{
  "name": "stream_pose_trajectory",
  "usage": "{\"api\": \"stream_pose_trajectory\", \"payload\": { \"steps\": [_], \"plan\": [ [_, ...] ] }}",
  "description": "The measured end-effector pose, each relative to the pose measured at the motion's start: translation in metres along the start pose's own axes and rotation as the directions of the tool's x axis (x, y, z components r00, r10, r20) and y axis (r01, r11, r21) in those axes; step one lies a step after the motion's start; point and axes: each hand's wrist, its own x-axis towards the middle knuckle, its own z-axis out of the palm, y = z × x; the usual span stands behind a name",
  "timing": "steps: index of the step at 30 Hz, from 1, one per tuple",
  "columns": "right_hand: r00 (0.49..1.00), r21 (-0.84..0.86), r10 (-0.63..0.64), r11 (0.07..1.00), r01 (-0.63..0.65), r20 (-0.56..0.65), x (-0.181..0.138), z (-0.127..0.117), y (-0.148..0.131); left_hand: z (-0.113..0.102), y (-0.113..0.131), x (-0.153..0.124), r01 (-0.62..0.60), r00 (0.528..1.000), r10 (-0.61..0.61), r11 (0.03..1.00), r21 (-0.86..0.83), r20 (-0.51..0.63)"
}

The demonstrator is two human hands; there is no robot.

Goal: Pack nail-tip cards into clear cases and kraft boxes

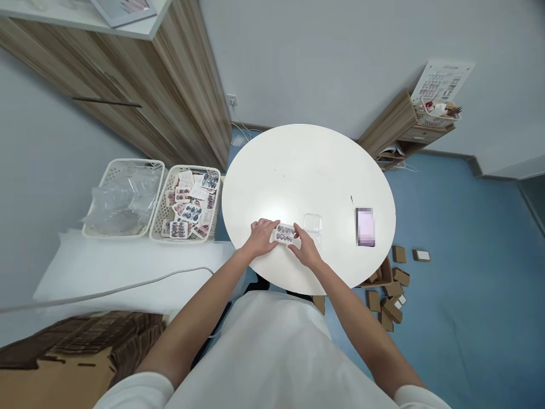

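A small card of press-on nails [285,233] lies on the round white table [306,170] near its front edge. My left hand [261,237] grips the card's left end with curled fingers. My right hand [305,248] pinches its right end. Just right of the card a clear plastic case [312,222] rests on the table, close to my right hand's fingers.
A phone [365,226] lies on the table to the right. Two white baskets stand on a low surface at left: one with clear plastic cases [123,199], one with nail cards [189,204]. Small cardboard boxes [394,284] litter the blue floor at right. A wooden cabinet [140,74] stands behind.
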Motion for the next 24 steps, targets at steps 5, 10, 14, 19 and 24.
{"api": "stream_pose_trajectory", "payload": {
  "steps": [5, 10, 14, 19, 24],
  "plan": [
    [0.999, 0.039, 0.040, 0.998, -0.039, -0.018, -0.040, -0.018, 0.030, 0.023, 0.042, -0.009, -0.022, 1.000, 0.022, 1.000, -0.021, 0.013],
    [0.997, 0.085, 0.075, 0.994, -0.076, 0.008, -0.068, -0.036, 0.061, 0.050, 0.075, -0.006, -0.020, 0.998, 0.021, 0.999, -0.029, 0.066],
    [0.998, 0.023, 0.036, 0.999, -0.037, 0.045, -0.071, -0.052, 0.082, 0.067, 0.087, 0.003, -0.003, 0.998, 0.003, 1.000, -0.013, 0.061],
    [0.995, -0.177, 0.056, 0.983, -0.042, 0.077, -0.055, -0.061, 0.095, 0.076, 0.091, 0.016, 0.040, 0.999, -0.043, 0.994, 0.100, 0.030],
    [0.988, -0.268, 0.095, 0.961, -0.060, 0.122, -0.035, -0.058, 0.101, 0.079, 0.087, 0.031, 0.078, 0.996, -0.086, 0.983, 0.167, 0.038]
  ]
}}
